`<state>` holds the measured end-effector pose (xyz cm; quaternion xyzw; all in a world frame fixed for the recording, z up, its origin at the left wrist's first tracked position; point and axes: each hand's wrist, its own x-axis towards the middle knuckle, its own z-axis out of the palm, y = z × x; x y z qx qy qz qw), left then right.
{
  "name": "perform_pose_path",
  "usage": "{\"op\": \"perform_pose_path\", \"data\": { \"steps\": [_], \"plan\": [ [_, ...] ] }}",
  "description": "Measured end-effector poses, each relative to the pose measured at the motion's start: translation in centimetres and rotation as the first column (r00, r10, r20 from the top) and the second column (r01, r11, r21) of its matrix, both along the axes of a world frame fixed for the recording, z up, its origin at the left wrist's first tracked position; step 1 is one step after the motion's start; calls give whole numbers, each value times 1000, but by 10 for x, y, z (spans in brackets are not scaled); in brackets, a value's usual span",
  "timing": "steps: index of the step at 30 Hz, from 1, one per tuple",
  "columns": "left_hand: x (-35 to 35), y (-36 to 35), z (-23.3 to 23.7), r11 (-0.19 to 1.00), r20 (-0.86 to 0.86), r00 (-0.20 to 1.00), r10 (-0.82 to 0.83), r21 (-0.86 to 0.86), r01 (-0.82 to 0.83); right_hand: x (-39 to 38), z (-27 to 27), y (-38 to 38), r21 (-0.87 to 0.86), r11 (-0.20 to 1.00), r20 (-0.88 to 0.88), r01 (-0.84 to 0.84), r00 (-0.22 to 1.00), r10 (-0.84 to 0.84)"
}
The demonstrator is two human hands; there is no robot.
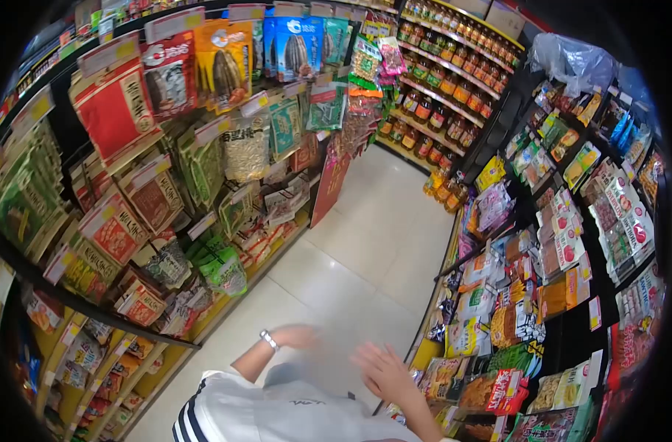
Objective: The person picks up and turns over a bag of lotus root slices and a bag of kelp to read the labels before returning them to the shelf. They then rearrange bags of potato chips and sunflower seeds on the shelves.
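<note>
My left hand point(295, 337), with a metal-banded watch point(269, 339) on its wrist, is in front of my body over the floor. Motion blurs its fingers, but they look stretched out and nothing shows in them. Opposite it, my right hand point(384, 370) has its fingers extended, with the tips slightly blurred. It holds nothing and is nearest to the packaged snacks on the right shelf. A gap separates the two hands. Below them is my white shirt point(277, 416) with dark stripes on the sleeve.
Hanging seed packets point(298, 48) and other bags fill the curved left rack, with a green bag point(222, 269) low down. Jars point(432, 110) line the far shelves. Bagged snacks point(513, 324) cover the right shelves. A pale tiled floor point(336, 272) runs between.
</note>
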<state>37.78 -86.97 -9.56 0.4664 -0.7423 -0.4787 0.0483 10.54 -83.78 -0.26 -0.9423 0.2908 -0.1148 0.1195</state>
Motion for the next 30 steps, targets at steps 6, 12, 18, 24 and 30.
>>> {"op": "perform_pose_path", "data": {
  "steps": [6,12,18,24,30],
  "plan": [
    [18,-17,110,694,-511,780,361,-412,-591,61,-5,-37,266,932,-132,-247,948,289],
    [29,-19,147,-529,-766,419,-487,-123,-840,76,-15,-125,685,615,59,-389,872,486],
    [26,-62,109,-428,-878,475,-57,-409,-806,97,-31,-227,410,687,230,-600,797,558],
    [55,-118,166,-890,-636,747,194,-434,-138,135,-80,-322,427,478,353,-767,629,693],
    [23,-206,175,-803,-251,899,359,-575,160,118,-111,-403,652,513,-57,-559,638,768]
  ]
}}
